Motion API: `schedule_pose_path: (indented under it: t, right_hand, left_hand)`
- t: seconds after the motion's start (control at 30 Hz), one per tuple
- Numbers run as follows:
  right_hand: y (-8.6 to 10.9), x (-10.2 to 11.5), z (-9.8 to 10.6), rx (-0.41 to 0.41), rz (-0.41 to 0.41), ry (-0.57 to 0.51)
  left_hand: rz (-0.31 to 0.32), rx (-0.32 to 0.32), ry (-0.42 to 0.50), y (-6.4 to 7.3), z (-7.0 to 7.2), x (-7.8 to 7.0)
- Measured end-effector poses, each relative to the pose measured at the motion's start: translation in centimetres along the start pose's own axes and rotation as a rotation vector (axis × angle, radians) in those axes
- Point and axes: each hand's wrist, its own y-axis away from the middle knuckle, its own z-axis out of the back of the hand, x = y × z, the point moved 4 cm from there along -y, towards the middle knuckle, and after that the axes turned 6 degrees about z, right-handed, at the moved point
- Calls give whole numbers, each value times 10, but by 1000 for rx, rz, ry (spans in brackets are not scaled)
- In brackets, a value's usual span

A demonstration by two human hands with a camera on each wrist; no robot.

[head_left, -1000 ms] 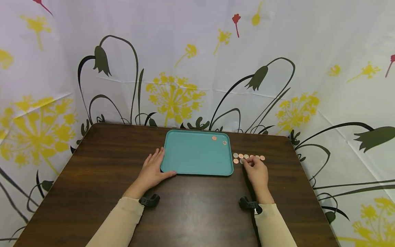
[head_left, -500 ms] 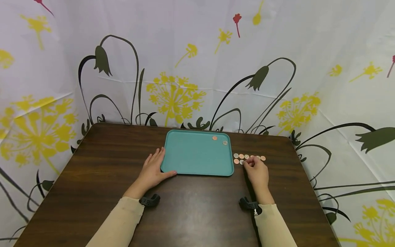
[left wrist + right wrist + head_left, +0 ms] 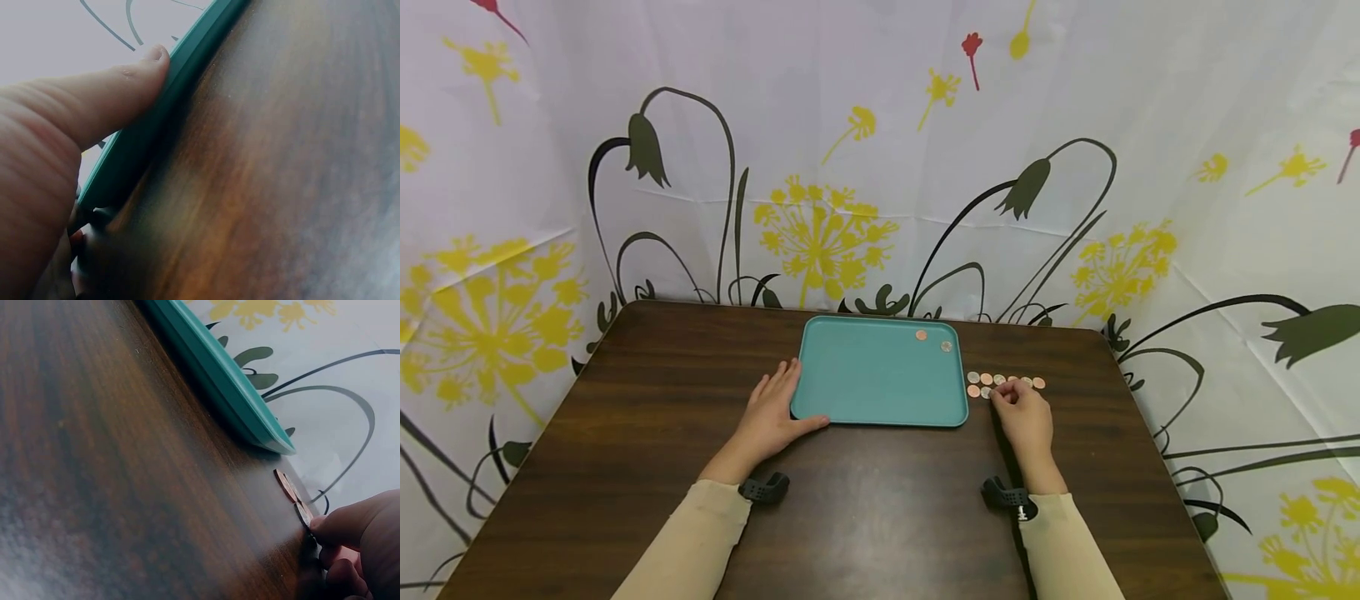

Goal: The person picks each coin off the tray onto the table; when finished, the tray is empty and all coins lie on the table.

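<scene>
My left hand (image 3: 769, 414) rests spread along the left side of a turquoise tray (image 3: 865, 375), its thumb over the near rim. In the left wrist view that thumb lies on the tray's edge (image 3: 181, 69). To the right of the tray, thumb and forefinger of my right hand (image 3: 1024, 417) pinch at the right edge of a silver coin (image 3: 987, 392) low on the table. A copper coin (image 3: 973, 391) sits just left of it in the front row. The right wrist view shows the thumb against the silver coin (image 3: 304, 516), other fingers curled behind.
A back row of copper and silver coins (image 3: 987, 379) lies behind the right hand, partly covered by its fingers. Inside the tray, at the far right, are a copper coin (image 3: 921, 335) and a silver coin (image 3: 946, 347). A flower-printed curtain (image 3: 865, 100) hangs behind the table (image 3: 880, 517).
The silver coin at my right fingertips has shifted very slightly left, toward the copper coin. Both hands and the tray stay in place.
</scene>
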Motion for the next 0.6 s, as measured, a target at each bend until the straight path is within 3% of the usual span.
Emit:
schedule_pose_path:
  t: [0.6]
  right_hand:
    - [1, -2, 0, -26, 7, -34]
  left_hand:
    - [-3, -2, 33, 3, 2, -3]
